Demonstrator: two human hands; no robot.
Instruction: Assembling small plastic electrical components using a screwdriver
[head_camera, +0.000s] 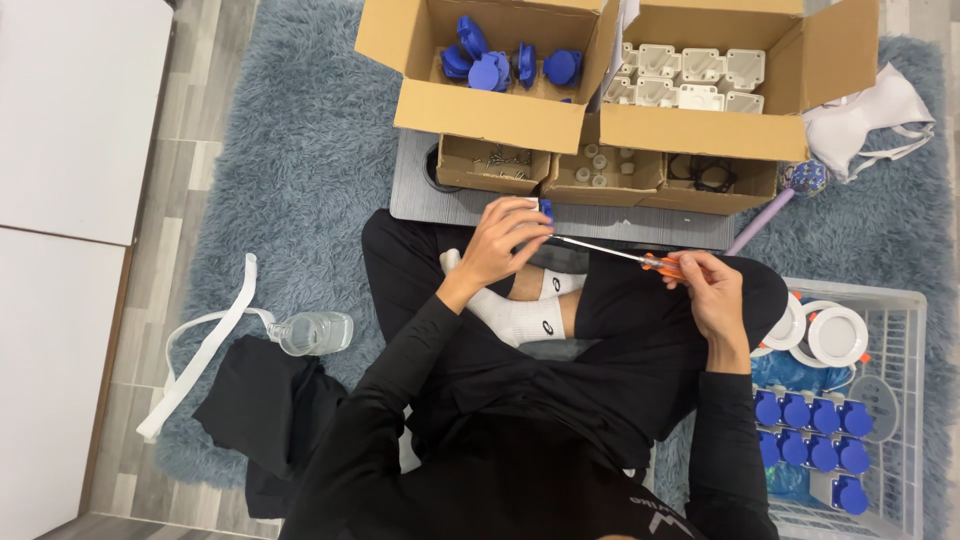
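Note:
I sit cross-legged on a shaggy blue-grey rug. My left hand (503, 240) grips a small white and blue socket part (541, 208) above my knees. My right hand (705, 283) holds a screwdriver (620, 254) by its orange handle. The thin metal shaft runs left, and its tip meets the part in my left hand. Both arms wear black sleeves.
In front stand a cardboard box of blue caps (500, 68) and a box of white housings (690, 78), with three small trays of screws and parts (600, 172) on a grey board. A white wire basket (880, 420) of finished blue sockets sits at right; a water bottle (312, 333) lies left.

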